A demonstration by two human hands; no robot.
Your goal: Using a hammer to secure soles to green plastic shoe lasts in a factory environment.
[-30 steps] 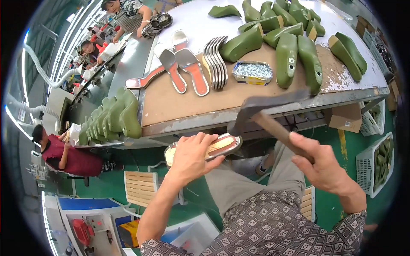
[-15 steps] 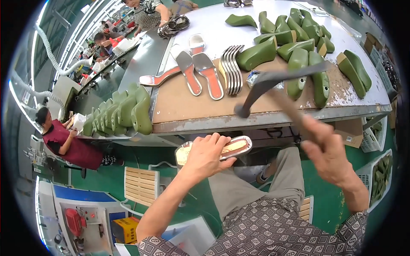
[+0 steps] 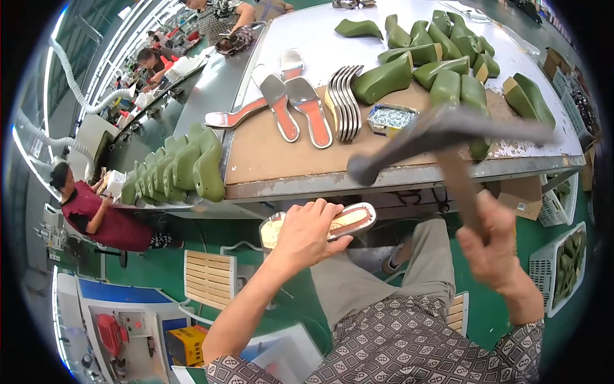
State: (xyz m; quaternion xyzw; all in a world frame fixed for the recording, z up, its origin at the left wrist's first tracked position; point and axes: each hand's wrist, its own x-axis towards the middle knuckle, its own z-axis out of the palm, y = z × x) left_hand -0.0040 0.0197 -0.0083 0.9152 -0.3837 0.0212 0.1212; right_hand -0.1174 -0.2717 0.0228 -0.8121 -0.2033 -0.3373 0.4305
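My left hand (image 3: 309, 232) is wrapped over a shoe insole (image 3: 355, 219) with a shiny silver rim and a yellow and reddish-brown face, holding it above my lap. The palm and fingers hide its middle. In my right hand (image 3: 491, 246) is a hammer, gripped by its wooden handle (image 3: 457, 189). The dark hammer head (image 3: 441, 137) is raised up and to the right of the insole, apart from it, and is blurred by motion. Beyond it on the bench lie a small tin (image 3: 391, 119) of silvery bits and a row of curved silver-edged insoles (image 3: 347, 102).
The workbench (image 3: 288, 160) stands ahead, its metal edge close to my hands. Green shoe lasts (image 3: 384, 78) are heaped on it; more lasts (image 3: 208, 168) line up at left. Flat orange-and-silver insoles (image 3: 309, 110) lie mid-bench. A white crate (image 3: 543, 275) is at right, a slatted chair (image 3: 210, 278) at left. Co-workers sit beyond.
The hammer has swung: its handle stands more upright and its head has shifted right and slightly lower. My right hand is a little lower. The left hand and insole have barely moved.
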